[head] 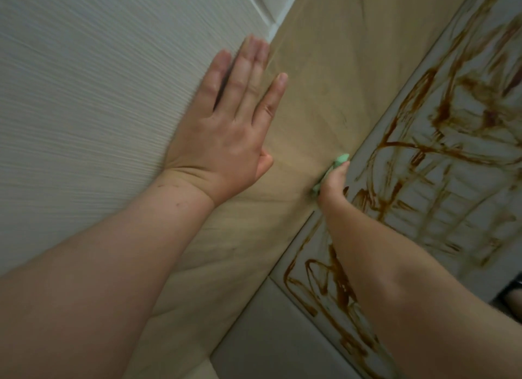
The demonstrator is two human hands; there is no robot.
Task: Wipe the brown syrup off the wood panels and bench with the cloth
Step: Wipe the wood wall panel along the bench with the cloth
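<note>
The white panel [84, 110] looks finely ribbed; the tan wood panel [324, 82] smooth and matt.

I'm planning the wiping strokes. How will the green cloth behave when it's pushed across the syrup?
Probably soft and floppy: the cloth bunches into a small wad under the right hand. Likely light, since it mostly hides behind that hand. It may drag and smear rather than glide, because the syrup lies in thick-looking streaks.
</note>
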